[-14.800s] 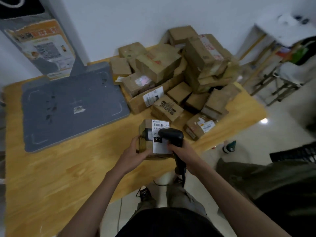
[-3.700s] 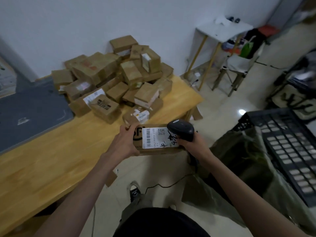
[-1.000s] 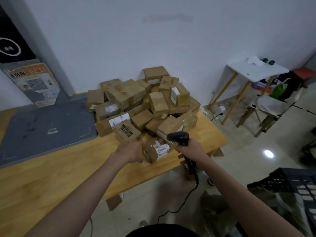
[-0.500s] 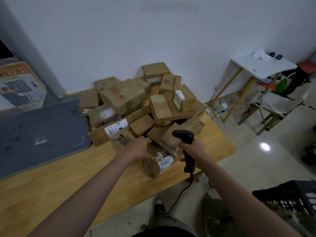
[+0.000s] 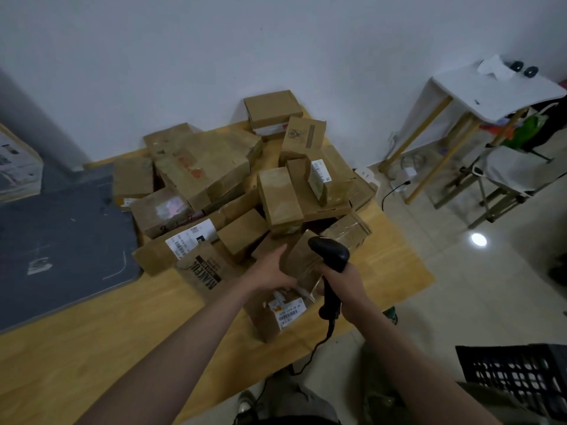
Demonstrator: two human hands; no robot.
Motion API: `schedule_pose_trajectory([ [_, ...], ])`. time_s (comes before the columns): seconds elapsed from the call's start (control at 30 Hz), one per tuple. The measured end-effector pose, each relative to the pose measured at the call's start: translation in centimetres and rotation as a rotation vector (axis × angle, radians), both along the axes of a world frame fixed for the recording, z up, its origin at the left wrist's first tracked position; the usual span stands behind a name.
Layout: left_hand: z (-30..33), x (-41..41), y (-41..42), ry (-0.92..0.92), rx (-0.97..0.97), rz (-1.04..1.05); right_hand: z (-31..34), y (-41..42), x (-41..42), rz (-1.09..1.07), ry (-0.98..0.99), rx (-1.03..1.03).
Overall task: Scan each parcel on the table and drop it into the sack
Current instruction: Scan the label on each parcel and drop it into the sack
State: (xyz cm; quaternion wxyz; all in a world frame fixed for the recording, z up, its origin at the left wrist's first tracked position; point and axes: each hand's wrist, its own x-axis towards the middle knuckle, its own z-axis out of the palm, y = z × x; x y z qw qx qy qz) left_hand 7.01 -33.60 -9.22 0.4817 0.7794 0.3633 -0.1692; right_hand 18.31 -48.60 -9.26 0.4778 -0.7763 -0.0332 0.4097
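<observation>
Nearest, a dark crate (image 5: pixel 518 375) and the olive sack (image 5: pixel 380 391) sit low at the right, beside the table (image 5: pixel 92 342). Above them, the right hand (image 5: pixel 346 286) has its grip wrapped tight around the handle of a black scanner (image 5: pixel 329 262), whose handle runs down toward the person while its head points up and left at the pile; its cable (image 5: pixel 319 345) trails down off the table edge. Just left, the left hand (image 5: pixel 270 268) presses its grip, fingers spread, against the side of a tilted brown parcel (image 5: pixel 302 263), its long axis leaning up and away. Below that lies a labelled parcel (image 5: pixel 276 314) near the table edge, label up. Beyond, a heap of parcels (image 5: pixel 208 179) rises toward the wall, with a grey mat (image 5: pixel 61 240) at the left and a white side table (image 5: pixel 491 90) far right.
</observation>
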Motion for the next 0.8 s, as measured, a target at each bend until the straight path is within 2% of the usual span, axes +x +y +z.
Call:
schedule_pose_trajectory([
  [0.33,0.2,-2.7,-1.1,-0.132,0.048,-0.013,0.6,-1.6,-3.8,-0.113,0.022,0.082],
  [0.57,2.2,-11.4,-1.9,-0.231,0.052,0.084,2.2,-1.6,-11.1,-0.151,0.039,0.198],
  [0.8,3.5,-22.2,-1.3,-0.307,0.044,0.315,3.8,0.6,-18.8,-0.007,-0.025,0.275],
])
